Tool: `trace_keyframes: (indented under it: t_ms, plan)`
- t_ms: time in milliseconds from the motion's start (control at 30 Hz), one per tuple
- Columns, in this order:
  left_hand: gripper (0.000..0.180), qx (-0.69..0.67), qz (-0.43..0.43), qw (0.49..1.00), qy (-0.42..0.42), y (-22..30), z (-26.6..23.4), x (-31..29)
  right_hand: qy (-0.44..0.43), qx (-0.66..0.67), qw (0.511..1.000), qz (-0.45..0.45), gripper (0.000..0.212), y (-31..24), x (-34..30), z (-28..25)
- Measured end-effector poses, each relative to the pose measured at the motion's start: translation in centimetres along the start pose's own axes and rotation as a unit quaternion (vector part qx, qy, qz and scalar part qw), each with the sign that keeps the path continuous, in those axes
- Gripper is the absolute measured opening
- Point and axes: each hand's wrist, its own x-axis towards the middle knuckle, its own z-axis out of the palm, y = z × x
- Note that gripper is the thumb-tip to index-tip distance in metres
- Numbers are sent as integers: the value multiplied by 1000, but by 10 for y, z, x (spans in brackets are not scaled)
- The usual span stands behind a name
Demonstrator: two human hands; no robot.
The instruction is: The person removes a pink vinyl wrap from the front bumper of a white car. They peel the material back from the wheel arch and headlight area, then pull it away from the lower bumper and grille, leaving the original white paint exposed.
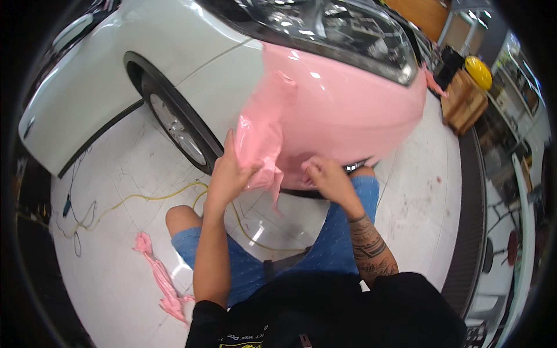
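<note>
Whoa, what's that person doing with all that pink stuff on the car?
A person is down low at the front of a white car, where the bumper looks pink below the headlight. The left hand grips a loose, wrinkly flap of shiny pink film. The right hand has its fingers bent at the lower pink part; it's hard to tell if they pinch anything. Another crumpled pink strip lies on the floor, off to the left.
</note>
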Motion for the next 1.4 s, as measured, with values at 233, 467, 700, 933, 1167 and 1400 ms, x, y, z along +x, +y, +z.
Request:
trace_keyframes:
  t_ms: [233, 467, 700, 933, 1167, 1400]
  plan:
    - [39, -666, -145, 730, 48, -85, 22, -31, -114, 284, 905, 294, 30, 151, -37, 129]
    - [68, -132, -118, 918, -355, -109, 121, -71, -30, 684, 676, 273, 38, 201, -6, 157]
    - [71, 37, -136, 985, -96, -119, 171, -86, -55, 771, 604, 194, 44, 199, 28, 179]
    - [20, 108, -50, 974, -190, -100, 164, -85, -423, 288, 816, 267, 46, 285, -8, 219]
    - [17, 125, -133, 962, -204, -67, 145, -78, -478, -214, 812, 256, 58, 299, -147, 199]
    - [30, 137, -247, 951, -126, -42, 155, -94, -536, -265, 752, 276, 44, 360, -184, 130]
